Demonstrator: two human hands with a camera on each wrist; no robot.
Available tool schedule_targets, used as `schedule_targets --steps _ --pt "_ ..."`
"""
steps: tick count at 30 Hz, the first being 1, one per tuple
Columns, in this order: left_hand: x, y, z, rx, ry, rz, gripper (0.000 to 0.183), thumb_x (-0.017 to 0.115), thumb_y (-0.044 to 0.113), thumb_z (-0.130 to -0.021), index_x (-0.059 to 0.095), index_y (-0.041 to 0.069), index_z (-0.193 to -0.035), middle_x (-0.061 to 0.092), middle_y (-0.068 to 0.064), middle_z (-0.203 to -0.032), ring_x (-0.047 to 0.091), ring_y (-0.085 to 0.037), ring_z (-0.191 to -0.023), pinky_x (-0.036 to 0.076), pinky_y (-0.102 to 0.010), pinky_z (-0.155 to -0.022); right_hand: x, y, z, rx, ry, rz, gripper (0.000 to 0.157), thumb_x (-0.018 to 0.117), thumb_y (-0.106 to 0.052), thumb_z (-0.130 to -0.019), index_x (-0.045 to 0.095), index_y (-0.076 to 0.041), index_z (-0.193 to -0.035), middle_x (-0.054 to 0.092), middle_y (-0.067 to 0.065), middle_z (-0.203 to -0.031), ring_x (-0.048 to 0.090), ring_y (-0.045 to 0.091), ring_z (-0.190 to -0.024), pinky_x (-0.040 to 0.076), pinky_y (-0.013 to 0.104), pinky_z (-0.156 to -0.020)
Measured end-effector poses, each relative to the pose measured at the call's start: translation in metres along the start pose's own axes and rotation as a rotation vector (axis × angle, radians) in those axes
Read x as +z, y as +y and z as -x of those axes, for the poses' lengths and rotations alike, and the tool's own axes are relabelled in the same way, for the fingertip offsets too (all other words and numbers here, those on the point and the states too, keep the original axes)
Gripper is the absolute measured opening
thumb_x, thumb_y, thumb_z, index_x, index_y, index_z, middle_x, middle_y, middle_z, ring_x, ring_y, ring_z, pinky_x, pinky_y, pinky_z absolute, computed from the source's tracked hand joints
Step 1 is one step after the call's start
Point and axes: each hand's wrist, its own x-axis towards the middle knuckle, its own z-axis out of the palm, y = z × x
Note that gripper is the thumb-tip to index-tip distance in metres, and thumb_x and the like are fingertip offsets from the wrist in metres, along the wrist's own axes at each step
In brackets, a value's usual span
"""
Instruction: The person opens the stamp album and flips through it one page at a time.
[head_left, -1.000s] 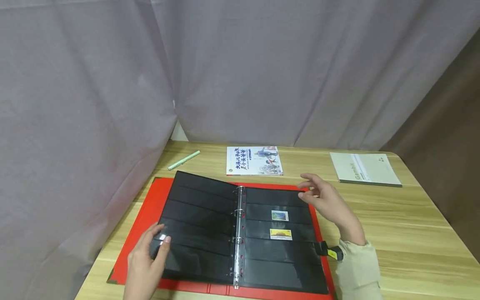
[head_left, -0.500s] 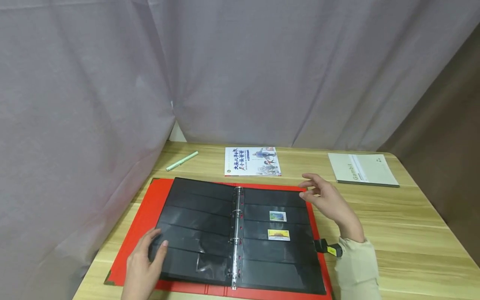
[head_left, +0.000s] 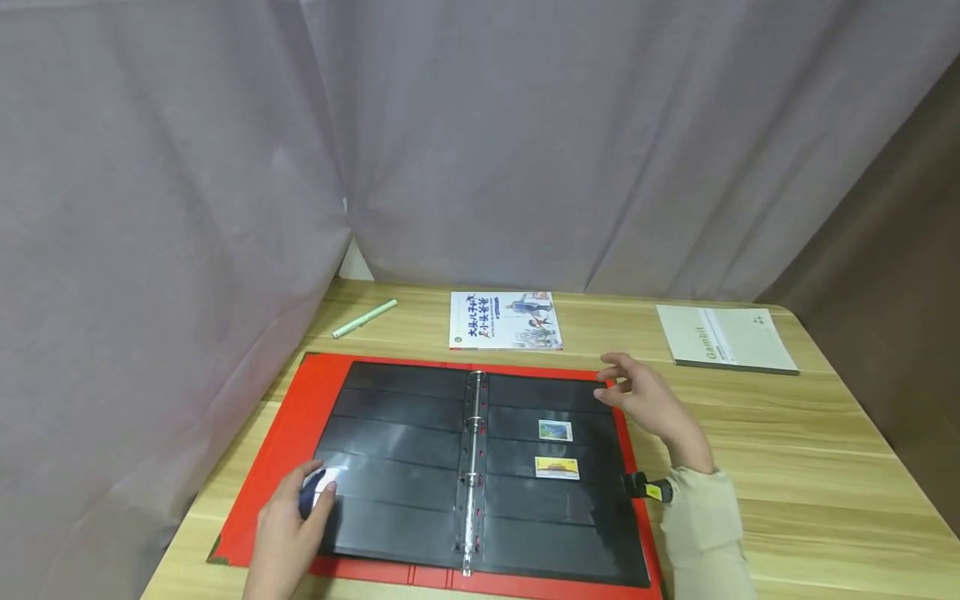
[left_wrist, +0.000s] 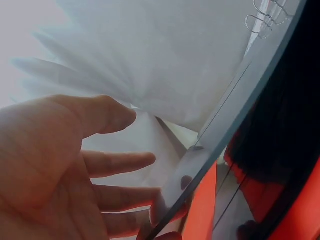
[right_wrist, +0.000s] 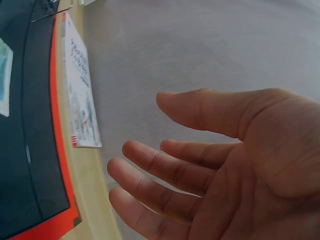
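A red stamp album (head_left: pixel 277 442) lies spread on the table, with black pocket pages on a metal ring spine (head_left: pixel 472 475). Two stamps sit on the right page (head_left: pixel 540 550): a blue-green one (head_left: pixel 556 431) and a yellow one (head_left: pixel 557 467). My left hand (head_left: pixel 288 521) is at the outer edge of the left page (head_left: pixel 397 475), thumb apart from the fingers. In the left wrist view its lower fingertips (left_wrist: pixel 157 200) meet a page edge. My right hand (head_left: pixel 648 404) hovers by the right page's upper corner, fingers loosely bent and holding nothing.
Behind the album lie a light green pen (head_left: pixel 365 318), a picture-covered booklet (head_left: pixel 505 321) and a pale notebook (head_left: pixel 726 337). Grey curtain (head_left: pixel 480 150) hangs at the back and left. A black strap piece (head_left: pixel 647 487) shows at my right wrist.
The left page has come down from tilted to nearly flat on the album. My left hand stays by its edge, and my right hand has barely moved.
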Motion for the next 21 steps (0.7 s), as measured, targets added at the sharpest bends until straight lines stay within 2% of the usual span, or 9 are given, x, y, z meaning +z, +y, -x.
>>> schedule_targets --steps 7,11,15,21 --pt "0.001 -0.002 -0.002 -0.044 -0.091 -0.020 0.046 0.063 0.020 -0.099 0.055 -0.004 -0.137 0.055 -0.032 -0.136 0.050 -0.053 -0.127 0.038 -0.066 -0.103 0.008 0.014 -0.008 0.007 -0.027 0.013 0.060 0.069 -0.007 -0.092 0.042 0.013 -0.142 0.060 0.030 -0.125 0.060 0.039 -0.103 0.054 0.043 -0.081" --pt "0.004 -0.004 -0.005 -0.037 -0.117 -0.055 0.047 0.063 0.021 -0.100 0.055 -0.007 -0.136 0.055 -0.033 -0.135 0.049 -0.056 -0.125 0.037 -0.069 -0.101 0.012 0.018 -0.011 0.035 -0.024 0.053 0.062 0.070 -0.007 -0.091 0.043 0.013 -0.142 0.056 0.033 -0.130 0.055 0.046 -0.111 0.051 0.053 -0.090" --pt "0.007 -0.005 -0.007 -0.035 -0.125 -0.071 0.044 0.065 0.017 -0.098 0.057 -0.009 -0.132 0.057 -0.033 -0.132 0.049 -0.056 -0.123 0.037 -0.069 -0.101 0.016 0.020 -0.012 0.041 -0.029 0.095 0.063 0.073 -0.007 -0.089 0.043 0.015 -0.140 0.051 0.036 -0.135 0.050 0.052 -0.121 0.043 0.062 -0.099" --pt "0.012 -0.004 -0.009 -0.079 -0.173 -0.123 0.044 0.065 0.015 -0.097 0.057 -0.013 -0.129 0.057 -0.034 -0.130 0.047 -0.056 -0.124 0.036 -0.068 -0.103 0.025 0.021 -0.014 0.061 -0.055 0.128 0.065 0.072 -0.008 -0.089 0.041 0.015 -0.142 0.047 0.037 -0.140 0.047 0.051 -0.124 0.037 0.065 -0.105"
